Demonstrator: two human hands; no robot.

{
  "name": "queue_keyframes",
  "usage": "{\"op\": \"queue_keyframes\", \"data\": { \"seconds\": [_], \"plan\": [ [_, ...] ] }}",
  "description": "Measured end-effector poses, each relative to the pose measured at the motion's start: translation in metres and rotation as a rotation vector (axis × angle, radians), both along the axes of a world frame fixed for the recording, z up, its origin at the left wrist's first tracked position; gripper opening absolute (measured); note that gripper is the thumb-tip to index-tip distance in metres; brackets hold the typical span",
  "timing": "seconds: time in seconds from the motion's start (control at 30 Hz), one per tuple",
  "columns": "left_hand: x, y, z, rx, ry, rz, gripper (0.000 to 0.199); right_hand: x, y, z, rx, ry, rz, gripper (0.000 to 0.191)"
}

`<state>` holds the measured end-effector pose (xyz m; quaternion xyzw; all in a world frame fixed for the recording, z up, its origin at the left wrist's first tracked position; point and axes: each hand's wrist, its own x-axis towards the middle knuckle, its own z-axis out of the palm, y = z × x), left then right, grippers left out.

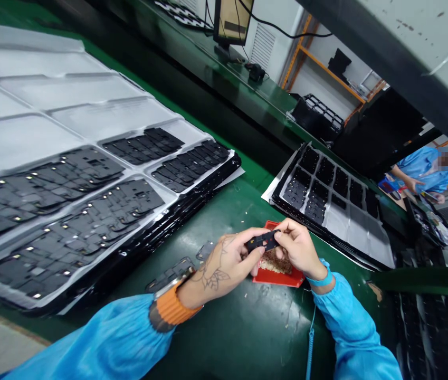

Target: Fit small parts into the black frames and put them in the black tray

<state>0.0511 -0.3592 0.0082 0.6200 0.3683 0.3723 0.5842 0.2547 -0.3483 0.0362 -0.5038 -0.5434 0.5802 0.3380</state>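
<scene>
Large tray [18,138]: on my left, parts [85,224] in some compartments
Small tray [278,279]: before me, on the table [263,327]
Second tray [340,220]: beyond it, to my right
Monitor [233,21]: farther back, on a bench [208,57]

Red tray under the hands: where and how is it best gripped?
I'd take the red tray by its near edge, from the wearer's side. That straight edge shows below both hands, while the left hand and right hand cover much of the rest. Small bits lie loose inside, so keeping it level seems wise.

A green table [287,322] bears black trays [160,221] and a red tray [277,277].
</scene>
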Motion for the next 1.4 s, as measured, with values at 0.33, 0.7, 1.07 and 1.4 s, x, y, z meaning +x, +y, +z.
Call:
{"op": "queue_keyframes", "data": {
  "seconds": [0.33,0.7,1.07,1.4],
  "plan": [
    [0.001,-0.002,0.006,-0.154,-0.052,-0.06,0.045,0.0,-0.004,-0.008,0.013,-0.06,-0.093,0.031],
    [0.002,0.006,-0.002,-0.363,-0.303,-0.033,0.034,-0.002,-0.005,0.006,-0.009,-0.151,-0.032,0.035],
    [-0.001,0.005,0.001,-0.336,-0.304,0.006,0.043,-0.004,-0.007,0.008,-0.035,-0.151,-0.02,0.041],
    [0.001,0.008,-0.01,-0.359,-0.231,0.082,0.033,-0.008,-0.009,0.01,-0.027,-0.126,0.033,0.04]
  ]
}}
